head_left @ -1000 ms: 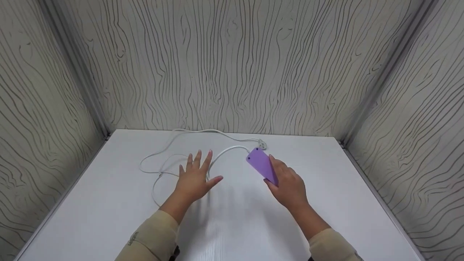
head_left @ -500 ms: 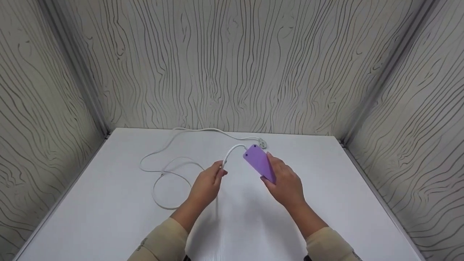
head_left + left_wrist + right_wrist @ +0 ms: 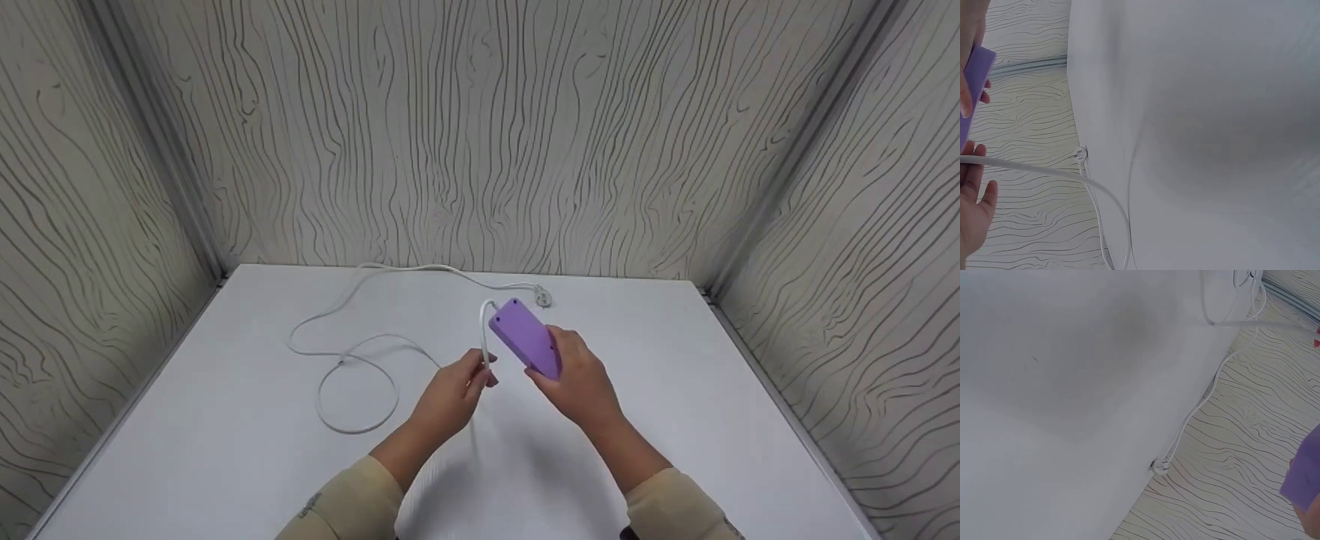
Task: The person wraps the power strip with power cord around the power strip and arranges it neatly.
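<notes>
My right hand (image 3: 581, 382) grips a purple box-shaped power strip (image 3: 523, 337) by its near end, tilted and raised above the table. Small dark screw holes dot the face that shows; no sockets are visible. A white cord (image 3: 484, 330) leaves its far end and bends down to my left hand (image 3: 448, 397), which holds it between thumb and fingers close to the strip. In the left wrist view the cord (image 3: 1055, 172) runs across the fingers of the left hand (image 3: 974, 219). Only part of the power strip (image 3: 1304, 475) appears in the right wrist view.
The cord's slack lies on the white table (image 3: 675, 420) in a loop at the left and runs along the back edge. It ends in a white plug (image 3: 543, 298) near the back. Wood-grain panels (image 3: 465, 135) enclose the back and both sides.
The left hand, spread over the cord at first, has taken hold of it and moved right and slightly toward me. The right hand has shifted the power strip a little left and tilted it.
</notes>
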